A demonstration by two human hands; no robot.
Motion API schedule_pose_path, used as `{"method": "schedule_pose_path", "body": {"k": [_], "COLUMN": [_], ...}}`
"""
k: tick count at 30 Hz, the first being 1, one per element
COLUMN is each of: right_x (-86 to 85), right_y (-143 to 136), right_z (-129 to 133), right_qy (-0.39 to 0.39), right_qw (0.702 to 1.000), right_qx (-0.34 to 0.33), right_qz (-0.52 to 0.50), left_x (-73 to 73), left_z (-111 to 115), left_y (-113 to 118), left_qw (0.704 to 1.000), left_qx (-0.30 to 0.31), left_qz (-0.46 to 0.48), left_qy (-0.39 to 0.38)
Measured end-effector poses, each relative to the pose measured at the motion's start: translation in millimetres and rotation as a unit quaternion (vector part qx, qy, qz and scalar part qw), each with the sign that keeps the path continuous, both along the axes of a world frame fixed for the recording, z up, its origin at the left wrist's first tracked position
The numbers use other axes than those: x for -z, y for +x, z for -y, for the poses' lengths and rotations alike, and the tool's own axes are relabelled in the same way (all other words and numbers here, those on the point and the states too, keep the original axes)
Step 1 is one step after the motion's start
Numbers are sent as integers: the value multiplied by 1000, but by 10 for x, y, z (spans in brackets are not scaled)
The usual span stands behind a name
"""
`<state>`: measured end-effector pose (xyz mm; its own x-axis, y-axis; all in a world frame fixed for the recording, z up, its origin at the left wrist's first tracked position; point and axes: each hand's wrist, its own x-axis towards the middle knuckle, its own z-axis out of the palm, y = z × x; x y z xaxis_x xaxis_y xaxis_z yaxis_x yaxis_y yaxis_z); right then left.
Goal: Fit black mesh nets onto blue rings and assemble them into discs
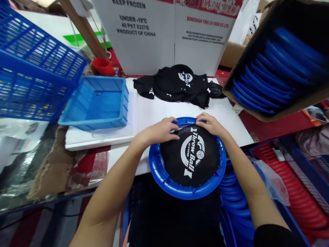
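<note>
A blue plastic ring (pixel 167 183) lies tilted at the table's front edge, with a black mesh disc (pixel 174 161) printed "Throw Ball" inside it. At the ring's upper left, my left hand (pixel 166 131) grips the rim and the mesh edge, thumb on the mesh. My right hand (pixel 211 124) pinches the mesh edge against the top right of the rim. Between the hands a narrow gap shows white between mesh and ring. Beyond them lies a pile of black mesh pieces (pixel 174 84).
A light blue tray (pixel 102 103) and a blue basket (pixel 33 68) stand at the left. At the right, a carton (pixel 272 118) holds stacked blue rings (pixel 257 85). White cartons (pixel 159 48) stand behind. Red rings (pixel 282 181) fill a crate at lower right.
</note>
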<state>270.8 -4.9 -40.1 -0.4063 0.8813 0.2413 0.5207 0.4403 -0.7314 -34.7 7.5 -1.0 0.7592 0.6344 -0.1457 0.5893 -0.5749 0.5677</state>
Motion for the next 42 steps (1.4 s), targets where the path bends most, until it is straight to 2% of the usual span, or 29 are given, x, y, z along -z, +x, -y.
{"method": "schedule_pose_path", "body": {"k": [5, 7, 12, 16, 20, 26, 32, 42], "right_x": [24, 16, 0, -87, -208, -228, -155, -150], "right_y": [0, -11, -38, -30, 21, 87, 76, 57], "right_z": [51, 72, 69, 19, -89, -208, -136, -116], "right_qy": [12, 16, 23, 11, -33, -104, -109, -106], "right_qw": [999, 999, 999, 997, 991, 984, 990, 991], "right_qx": [34, 38, 43, 24, -32, -118, -87, -74], "right_qz": [-30, -26, 16, 77, 129, 84, 32, 31], "left_x": [-150, -183, -106, -29, -35, -108, -103, -52], "left_z": [-19, -32, -113, -221, -271, -204, -197, -159], "left_y": [-94, -126, -191, -268, -305, -345, -397, -359], "left_qw": [994, 991, 984, 974, 974, 988, 991, 997], "left_qx": [-106, -124, -140, -166, -152, -79, -54, -55], "left_qz": [32, 51, 74, 100, 109, 96, 59, 37], "left_qy": [-2, -24, -81, -121, -132, -87, -107, -49]}}
